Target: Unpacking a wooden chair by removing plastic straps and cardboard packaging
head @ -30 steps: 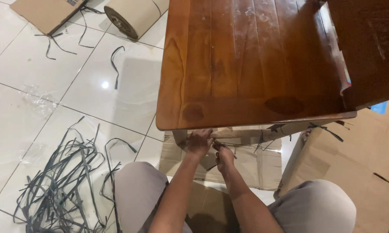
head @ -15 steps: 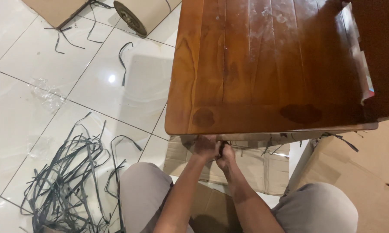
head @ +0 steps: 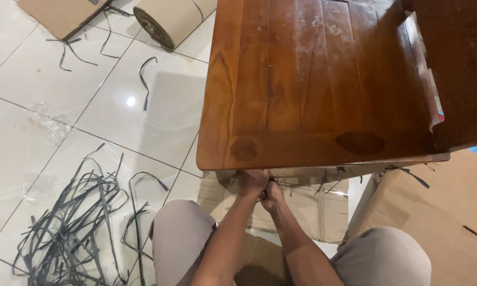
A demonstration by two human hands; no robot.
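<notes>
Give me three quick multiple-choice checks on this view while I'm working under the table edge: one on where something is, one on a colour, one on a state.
1. Where does the tangle of dark plastic straps lie?
A. On the white tiled floor, to the person's left
B. On the tabletop
C. Inside a box

2. What colour is the glossy wooden tabletop?
A. White
B. Reddish brown
C. Grey

3. How are the two hands placed?
A. Far apart
B. Flat on the tabletop
C. Close together under the near table edge

Answers: 1 A, the straps sprawl on the tiles at lower left. 2 B, the boards show a warm brown varnish. 3 C, the left hand and right hand meet against the brown cardboard wrapping below the edge.
</notes>
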